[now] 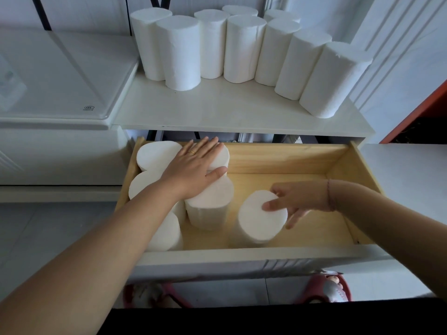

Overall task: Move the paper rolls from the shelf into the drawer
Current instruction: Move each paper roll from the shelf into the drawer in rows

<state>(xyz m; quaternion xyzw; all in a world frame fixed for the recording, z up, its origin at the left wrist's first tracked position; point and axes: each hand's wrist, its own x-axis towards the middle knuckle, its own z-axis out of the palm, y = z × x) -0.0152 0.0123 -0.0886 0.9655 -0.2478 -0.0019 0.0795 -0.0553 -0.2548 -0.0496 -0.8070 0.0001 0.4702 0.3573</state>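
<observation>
Several white paper rolls (238,48) stand upright in a curved row on the white shelf (232,112). Below it the wooden drawer (290,158) is pulled out. Several rolls stand packed in its left part. My left hand (193,169) lies flat, fingers straight, on top of the back rolls (157,154) there. A single roll (260,218) stands apart near the drawer's middle front. My right hand (297,201) reaches from the right and holds this roll at its top edge, thumb on the top face, fingers down its right side.
The drawer's right half shows bare wood floor (312,206). A white appliance lid (60,83) lies left of the shelf. An orange-edged panel (416,112) stands at the right. Pink slippers (333,288) show on the floor below the drawer front.
</observation>
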